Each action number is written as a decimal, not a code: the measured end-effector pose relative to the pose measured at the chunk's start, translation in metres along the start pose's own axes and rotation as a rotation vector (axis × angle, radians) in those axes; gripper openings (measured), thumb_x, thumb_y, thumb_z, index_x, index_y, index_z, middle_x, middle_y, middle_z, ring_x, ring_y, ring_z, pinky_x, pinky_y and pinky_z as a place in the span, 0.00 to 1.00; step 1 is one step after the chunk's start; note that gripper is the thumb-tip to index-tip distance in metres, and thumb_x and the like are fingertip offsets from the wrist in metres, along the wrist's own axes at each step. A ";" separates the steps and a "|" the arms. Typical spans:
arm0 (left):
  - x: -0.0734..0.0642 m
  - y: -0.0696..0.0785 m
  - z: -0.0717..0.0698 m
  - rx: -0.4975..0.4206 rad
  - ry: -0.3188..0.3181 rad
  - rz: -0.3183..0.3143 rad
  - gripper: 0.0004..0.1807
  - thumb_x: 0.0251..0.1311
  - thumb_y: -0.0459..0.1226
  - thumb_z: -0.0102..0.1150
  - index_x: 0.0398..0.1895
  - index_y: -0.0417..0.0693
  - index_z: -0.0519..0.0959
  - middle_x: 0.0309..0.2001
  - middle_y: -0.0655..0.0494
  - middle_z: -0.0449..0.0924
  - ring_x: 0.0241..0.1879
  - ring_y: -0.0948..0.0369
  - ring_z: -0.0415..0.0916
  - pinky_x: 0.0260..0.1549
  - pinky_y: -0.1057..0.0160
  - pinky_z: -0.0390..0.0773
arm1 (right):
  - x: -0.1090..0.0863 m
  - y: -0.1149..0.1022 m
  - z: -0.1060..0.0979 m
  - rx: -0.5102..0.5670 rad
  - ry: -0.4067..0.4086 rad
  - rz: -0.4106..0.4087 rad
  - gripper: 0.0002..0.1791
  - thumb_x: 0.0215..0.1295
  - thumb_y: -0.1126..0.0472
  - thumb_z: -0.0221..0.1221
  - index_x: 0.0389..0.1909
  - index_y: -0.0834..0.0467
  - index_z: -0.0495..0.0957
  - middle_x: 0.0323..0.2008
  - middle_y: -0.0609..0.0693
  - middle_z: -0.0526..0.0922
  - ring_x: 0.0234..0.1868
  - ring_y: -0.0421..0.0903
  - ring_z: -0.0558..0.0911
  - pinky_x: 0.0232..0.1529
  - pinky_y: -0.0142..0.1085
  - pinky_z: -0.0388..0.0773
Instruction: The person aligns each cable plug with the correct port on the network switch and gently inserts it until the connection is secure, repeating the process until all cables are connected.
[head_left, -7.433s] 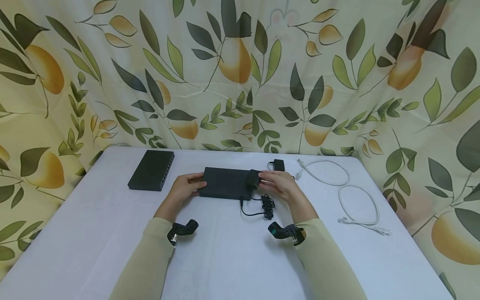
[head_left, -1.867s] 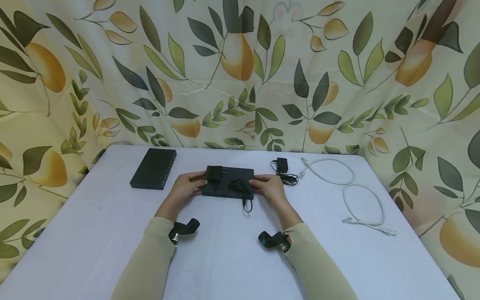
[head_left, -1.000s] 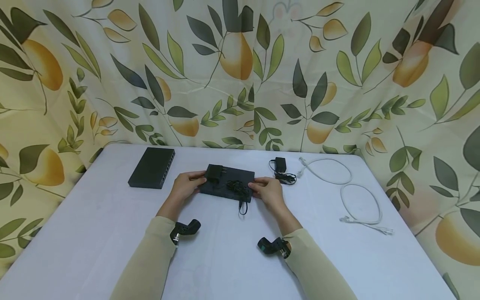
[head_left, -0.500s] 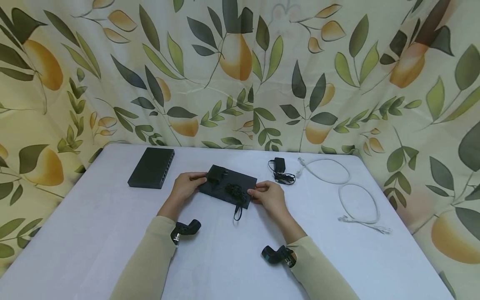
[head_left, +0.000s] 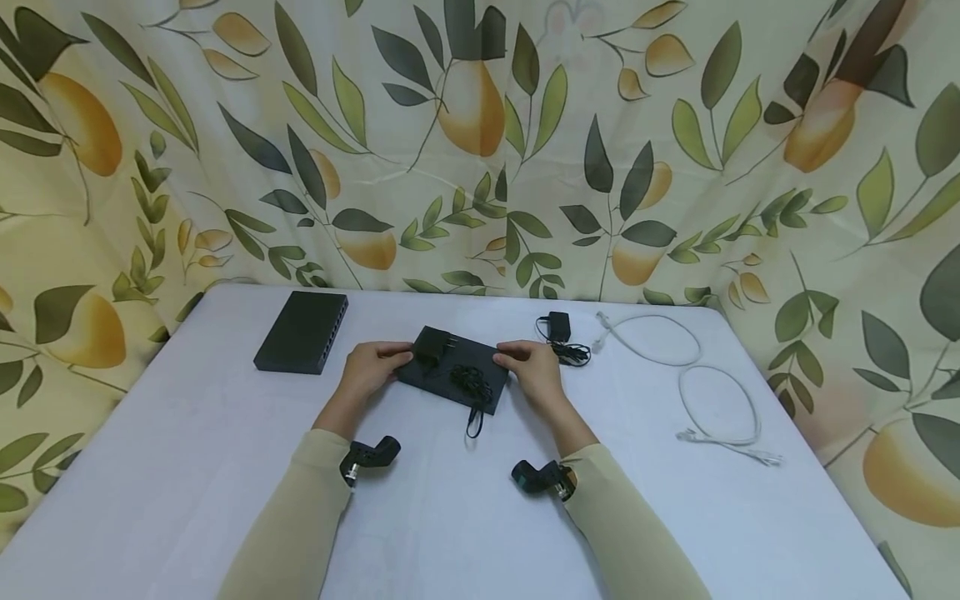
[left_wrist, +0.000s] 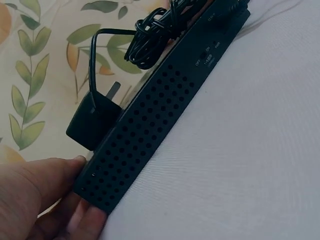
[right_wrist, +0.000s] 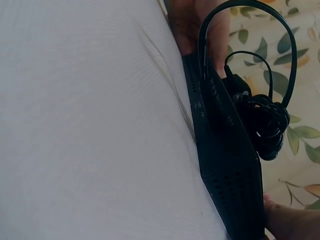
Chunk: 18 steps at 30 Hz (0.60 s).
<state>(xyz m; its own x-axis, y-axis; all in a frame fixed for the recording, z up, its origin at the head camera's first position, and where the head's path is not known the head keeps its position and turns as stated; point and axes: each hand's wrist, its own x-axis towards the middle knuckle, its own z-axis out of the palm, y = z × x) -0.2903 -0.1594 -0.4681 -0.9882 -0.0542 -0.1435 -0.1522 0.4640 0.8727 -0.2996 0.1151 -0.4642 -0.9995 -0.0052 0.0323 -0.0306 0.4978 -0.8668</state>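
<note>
A black network switch with vent holes lies slantwise on the table, its right end nearer me. A black power adapter with bare prongs rests on the left part of its top. The adapter's bundled cord sits on the right part and loops over the near edge into the switch, as the right wrist view shows. My left hand grips the left end, thumb on top and fingers at the side. At the far right corner, my right hand pinches the switch; its fingertips are partly hidden.
Another black network switch with a row of ports lies at back left. A second power adapter with a bundled cord stands behind my right hand. Two white network cables lie coiled at right. A patterned curtain borders the white table.
Earlier my right hand held the adapter over the switch's right end; now adapter and cord lie on top. The switch's right end has swung toward me, and my right hand shifted to the far corner.
</note>
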 end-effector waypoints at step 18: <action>-0.015 0.016 -0.011 0.039 -0.092 -0.169 0.18 0.61 0.44 0.67 0.43 0.36 0.85 0.22 0.54 0.86 0.20 0.67 0.81 0.22 0.73 0.81 | -0.001 -0.002 -0.001 -0.014 -0.005 0.016 0.15 0.62 0.59 0.67 0.49 0.58 0.85 0.49 0.55 0.86 0.52 0.50 0.82 0.53 0.43 0.79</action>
<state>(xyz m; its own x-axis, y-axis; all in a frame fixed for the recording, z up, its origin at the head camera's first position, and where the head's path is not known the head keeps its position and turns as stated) -0.2787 -0.1611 -0.4466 -0.9425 -0.0544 -0.3298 -0.3131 0.4892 0.8140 -0.2983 0.1154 -0.4621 -0.9999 -0.0020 0.0161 -0.0149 0.5095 -0.8604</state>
